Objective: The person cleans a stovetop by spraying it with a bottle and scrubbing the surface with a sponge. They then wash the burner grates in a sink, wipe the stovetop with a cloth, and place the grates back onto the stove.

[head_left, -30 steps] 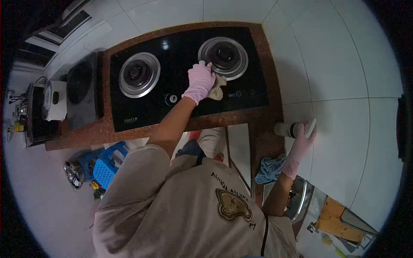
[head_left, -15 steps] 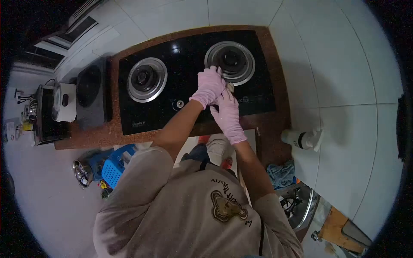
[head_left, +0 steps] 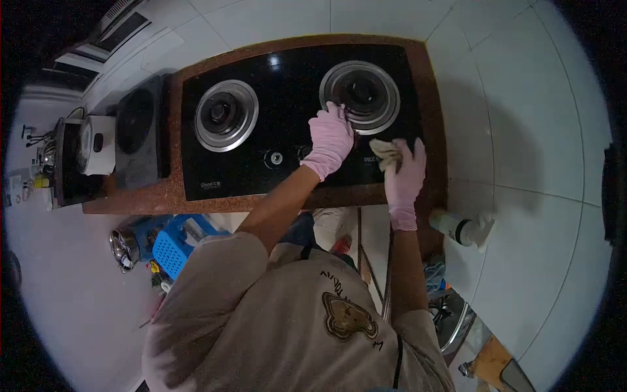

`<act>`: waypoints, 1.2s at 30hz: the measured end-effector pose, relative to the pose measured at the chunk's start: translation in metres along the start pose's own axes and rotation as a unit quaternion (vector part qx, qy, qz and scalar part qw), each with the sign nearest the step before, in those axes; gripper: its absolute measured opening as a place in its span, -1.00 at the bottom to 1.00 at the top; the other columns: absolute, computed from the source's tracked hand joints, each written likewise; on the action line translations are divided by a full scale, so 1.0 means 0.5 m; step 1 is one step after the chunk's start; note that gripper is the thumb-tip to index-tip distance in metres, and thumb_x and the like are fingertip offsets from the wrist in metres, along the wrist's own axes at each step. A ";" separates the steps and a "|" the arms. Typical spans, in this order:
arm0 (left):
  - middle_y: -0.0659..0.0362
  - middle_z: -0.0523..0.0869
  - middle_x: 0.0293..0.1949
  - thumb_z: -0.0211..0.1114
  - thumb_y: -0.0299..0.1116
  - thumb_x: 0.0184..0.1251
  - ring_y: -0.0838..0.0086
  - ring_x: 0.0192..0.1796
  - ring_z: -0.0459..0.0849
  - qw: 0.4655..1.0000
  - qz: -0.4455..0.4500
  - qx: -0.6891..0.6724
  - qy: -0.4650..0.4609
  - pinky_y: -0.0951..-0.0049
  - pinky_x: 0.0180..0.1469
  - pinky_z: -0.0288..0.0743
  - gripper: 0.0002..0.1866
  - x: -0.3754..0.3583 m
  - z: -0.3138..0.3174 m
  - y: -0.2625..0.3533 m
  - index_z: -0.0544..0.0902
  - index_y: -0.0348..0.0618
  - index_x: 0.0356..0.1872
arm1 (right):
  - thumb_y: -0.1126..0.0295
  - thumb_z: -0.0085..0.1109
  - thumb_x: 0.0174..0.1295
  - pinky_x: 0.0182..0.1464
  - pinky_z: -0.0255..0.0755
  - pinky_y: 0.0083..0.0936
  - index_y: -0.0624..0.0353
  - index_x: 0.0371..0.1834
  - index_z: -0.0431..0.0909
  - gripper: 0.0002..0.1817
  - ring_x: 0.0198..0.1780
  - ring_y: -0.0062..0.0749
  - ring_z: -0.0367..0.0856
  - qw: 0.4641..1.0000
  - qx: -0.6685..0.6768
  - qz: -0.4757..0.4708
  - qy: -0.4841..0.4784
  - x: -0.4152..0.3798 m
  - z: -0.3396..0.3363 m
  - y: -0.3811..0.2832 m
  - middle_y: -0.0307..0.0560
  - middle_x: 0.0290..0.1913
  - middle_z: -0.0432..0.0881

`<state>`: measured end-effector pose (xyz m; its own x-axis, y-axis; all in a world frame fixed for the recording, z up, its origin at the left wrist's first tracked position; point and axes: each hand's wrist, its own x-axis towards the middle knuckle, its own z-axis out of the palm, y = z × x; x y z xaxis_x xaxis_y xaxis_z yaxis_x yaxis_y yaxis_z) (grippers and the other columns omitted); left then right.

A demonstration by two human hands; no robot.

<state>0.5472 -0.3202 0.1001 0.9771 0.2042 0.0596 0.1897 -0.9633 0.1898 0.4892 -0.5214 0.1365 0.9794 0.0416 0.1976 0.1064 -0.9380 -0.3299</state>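
Both hands wear thin, wrinkled pink gloves and work over a glossy black glass hob [head_left: 294, 78] set into a reddish-brown, speckled desk [head_left: 134, 204]. The left hand [head_left: 330, 142] is narrow, its fingers bent together at the near edge of the right burner [head_left: 361, 95]; whether it grips anything under the fingertips cannot be told. The right hand [head_left: 406, 179] holds a crumpled, soft, beige cloth [head_left: 386, 153] on its thumb side, with other fingers stretched forward; the cloth lies over the near right part of the hob, just beyond the burner's metal ring. Each burner is round, with a dark center inside a broad, shiny ring; the left burner [head_left: 226, 115] sits well apart from both hands. A round knob [head_left: 276, 159] with a pale metallic center lies between that burner and the left hand. To the right, near the smooth, pale wall tiles [head_left: 529, 130], is a bottle [head_left: 450, 225] with a pale body, a dark band and a white head. Left of the hob are a flat black slab [head_left: 138, 134] with a circular face and a rounded white appliance [head_left: 100, 145]. Below the desk's left part sits a blue plastic basket [head_left: 171, 253] with perforated sides, and at the lower right a rumpled blue-gray cloth [head_left: 434, 276] lies beside a shiny metal sink [head_left: 460, 330].
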 end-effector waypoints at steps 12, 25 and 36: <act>0.13 0.62 0.01 0.22 -0.17 0.41 0.13 -0.09 0.64 0.997 0.076 0.013 0.030 0.09 -0.19 0.53 -0.65 0.019 -0.013 -0.033 0.67 0.01 0.14 | 0.32 0.25 0.18 0.49 0.13 0.13 -0.02 0.39 0.42 -0.37 0.54 0.09 0.25 0.996 -0.030 -0.070 -0.055 -0.016 0.035 0.006 -0.02 0.51 0.34; 0.08 0.65 -0.02 0.23 -0.13 0.42 0.12 -0.06 0.65 0.994 0.087 -0.010 0.061 0.08 -0.16 0.51 -0.70 0.110 -0.028 -0.080 0.73 0.13 0.08 | 0.32 0.31 0.15 0.50 0.12 0.13 -0.03 0.42 0.39 -0.32 0.54 0.07 0.24 0.995 -0.050 -0.079 -0.040 -0.023 0.048 0.005 -0.01 0.50 0.33; 0.05 0.64 0.02 0.17 -0.18 0.48 0.11 -0.04 0.65 0.996 0.088 0.033 -0.007 0.11 -0.10 0.58 -0.60 0.143 -0.021 -0.064 0.60 -0.05 0.25 | 0.30 0.31 0.16 0.51 0.11 0.16 -0.01 0.41 0.39 -0.32 0.54 0.06 0.22 0.996 -0.030 -0.067 -0.057 -0.023 0.029 0.002 -0.02 0.49 0.31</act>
<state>0.6102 -0.2729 0.1086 0.9969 0.0292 0.0729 0.0209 -0.9934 0.1126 0.4805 -0.5176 0.1208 0.9707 0.2030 0.1285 0.2298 -0.9404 -0.2506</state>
